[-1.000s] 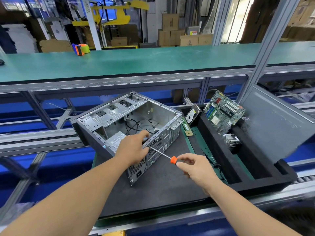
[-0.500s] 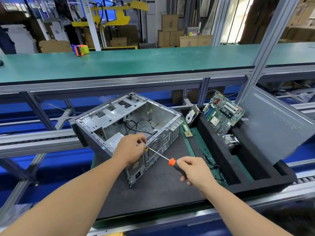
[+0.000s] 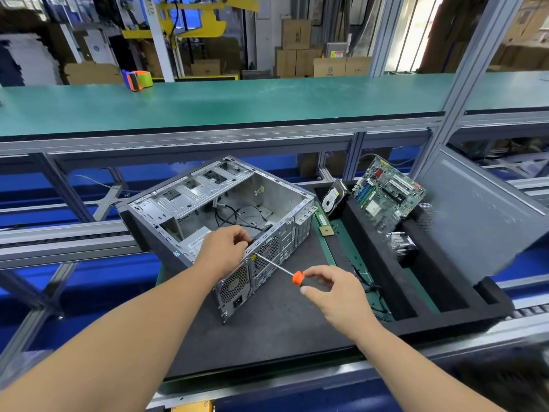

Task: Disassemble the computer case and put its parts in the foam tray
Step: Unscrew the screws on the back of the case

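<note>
Partly, the right hand (image 3: 335, 295) hides the screwdriver (image 3: 274, 266) handle.

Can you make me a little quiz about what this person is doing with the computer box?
1. True or false: the right hand holds a screwdriver with an orange collar.
2. Which part leans upright in the foam tray? A) the motherboard B) a keyboard C) a monitor
3. Fill in: the left hand rests on the rear top edge of the computer ____.

Key:
1. True. The fingers pinch the handle, and the tip points at the rear panel.
2. A. The green board stands propped at the tray's far end, beside the hard drive.
3. case.
</note>
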